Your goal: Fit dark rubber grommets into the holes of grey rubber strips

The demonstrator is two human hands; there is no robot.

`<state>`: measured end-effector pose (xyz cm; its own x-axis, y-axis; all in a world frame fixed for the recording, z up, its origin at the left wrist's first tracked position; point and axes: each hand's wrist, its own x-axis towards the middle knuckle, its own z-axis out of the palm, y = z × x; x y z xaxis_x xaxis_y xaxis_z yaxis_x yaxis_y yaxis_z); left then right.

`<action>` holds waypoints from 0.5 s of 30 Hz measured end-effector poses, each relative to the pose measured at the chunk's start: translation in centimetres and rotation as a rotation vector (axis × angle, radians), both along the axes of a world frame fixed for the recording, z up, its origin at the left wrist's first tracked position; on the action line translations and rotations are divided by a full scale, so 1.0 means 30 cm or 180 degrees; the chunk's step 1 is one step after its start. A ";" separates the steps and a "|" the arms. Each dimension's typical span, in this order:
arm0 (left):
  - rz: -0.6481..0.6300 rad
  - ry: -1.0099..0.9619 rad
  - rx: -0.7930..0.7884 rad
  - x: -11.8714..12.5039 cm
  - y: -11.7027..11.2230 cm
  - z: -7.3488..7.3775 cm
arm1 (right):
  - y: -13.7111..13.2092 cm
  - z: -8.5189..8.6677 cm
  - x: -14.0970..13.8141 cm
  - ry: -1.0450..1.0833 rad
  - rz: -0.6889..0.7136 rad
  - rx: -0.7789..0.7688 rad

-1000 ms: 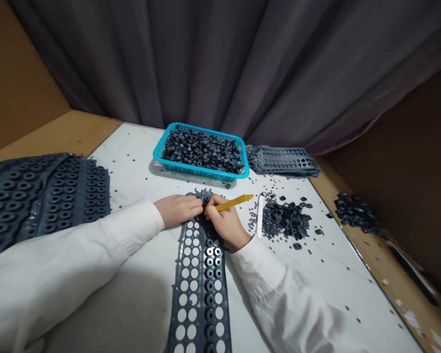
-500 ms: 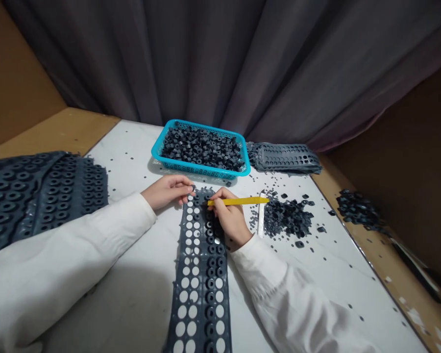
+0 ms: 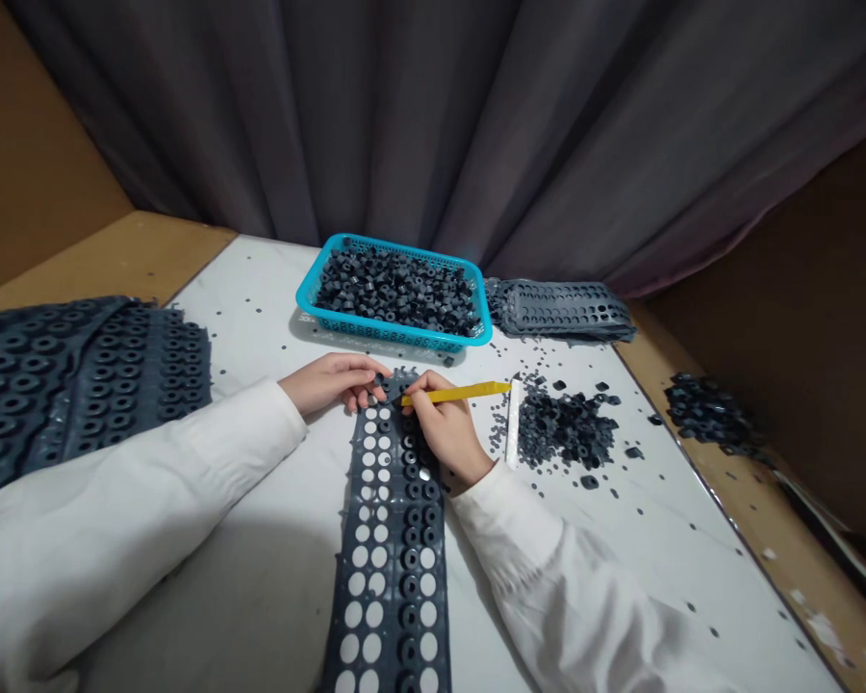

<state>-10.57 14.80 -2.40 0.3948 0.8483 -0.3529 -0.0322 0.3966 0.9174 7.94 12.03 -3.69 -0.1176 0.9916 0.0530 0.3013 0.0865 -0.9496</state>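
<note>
perforated strip runs 12 to 6 o'clock
our right hand pinches a yellow stick pointing to 3 o'clock; left hand touches the strip just beside it

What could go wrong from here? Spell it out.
The yellow tool in the right hand might slip and tear the perforated grey strip. Rings pushed out could roll off the white tabletop, where loose pieces already lie scattered towards its edge.
</note>
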 end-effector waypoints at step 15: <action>0.0389 -0.0755 -0.0897 -0.023 0.017 0.013 | 0.001 0.003 -0.002 -0.0122 0.0016 0.0082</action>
